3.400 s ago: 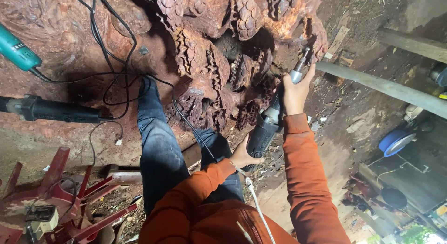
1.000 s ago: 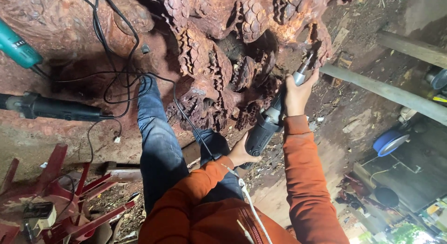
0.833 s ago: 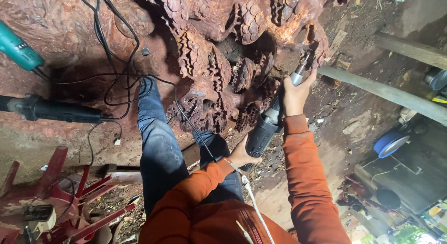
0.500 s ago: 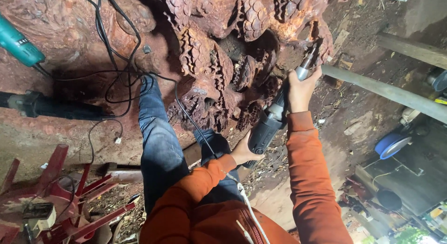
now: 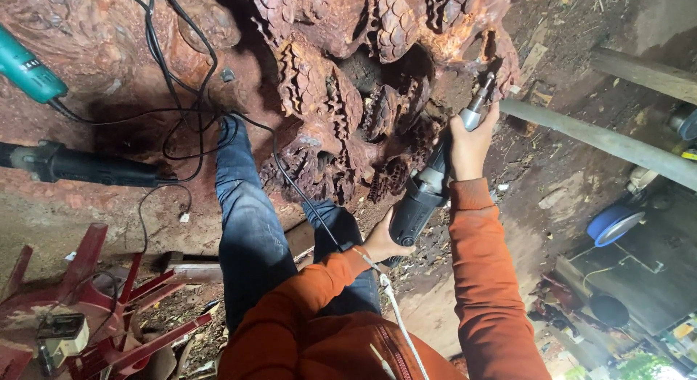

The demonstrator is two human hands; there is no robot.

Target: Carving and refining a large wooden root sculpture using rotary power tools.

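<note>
I hold a black and grey electric die grinder (image 5: pixel 428 188) with both hands against a large reddish carved wood piece (image 5: pixel 341 75). My right hand (image 5: pixel 470 144) grips the tool's silver neck near its tip, which touches the carved edge at the upper right. My left hand (image 5: pixel 381 242) supports the thick black rear of the tool's body. Both arms are in orange sleeves. My legs in blue jeans (image 5: pixel 250 235) stretch toward the carving. The tool's black cord (image 5: pixel 290 184) runs across the wood.
A teal power tool (image 5: pixel 27 71) and a black power tool (image 5: pixel 80 164) lie on the wood at left, among tangled black cables. A red stool (image 5: pixel 94 315) stands at lower left. A grey pipe (image 5: pixel 602 140) and a blue round object (image 5: pixel 613 222) are at right.
The grinder tip has stayed on the same upper right edge of the carving, with only small shifts of my hands and view.
</note>
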